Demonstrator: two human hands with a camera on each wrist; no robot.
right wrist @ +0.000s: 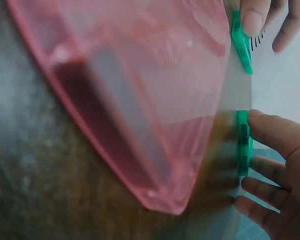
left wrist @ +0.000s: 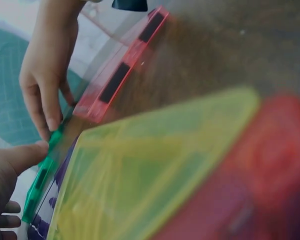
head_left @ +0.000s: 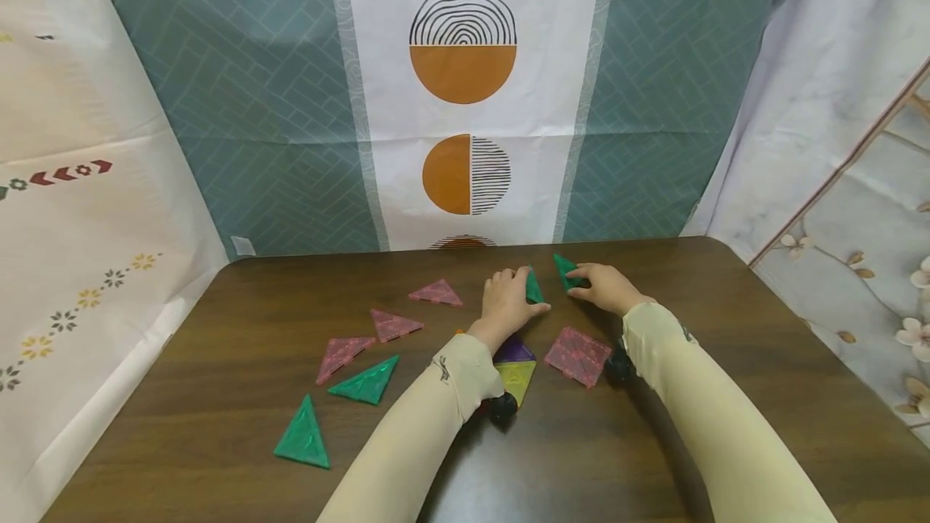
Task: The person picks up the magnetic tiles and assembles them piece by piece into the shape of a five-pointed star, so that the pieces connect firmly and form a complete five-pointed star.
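Note:
At the far side of the table, my left hand [head_left: 504, 305] holds a translucent green triangle magnetic tile [head_left: 534, 287] between thumb and fingers. To its right, my right hand [head_left: 606, 287] pinches another green triangle tile [head_left: 564, 268]; the right wrist view shows the thumb and a finger at opposite ends of this tile [right wrist: 244, 145]. A small gap separates the two held tiles. Below the hands lie a pink square [head_left: 579, 356] of tile, a purple tile [head_left: 514, 350] and a yellow tile [head_left: 516, 380]. My left forearm partly covers the purple and yellow ones.
Left of my left arm lie pink triangle tiles [head_left: 345, 355] and two green triangle tiles [head_left: 366, 382], spread apart. A red tile [left wrist: 285, 150] borders the yellow one in the left wrist view. Patterned cloth [head_left: 276, 144] hangs behind the brown table [head_left: 574, 458].

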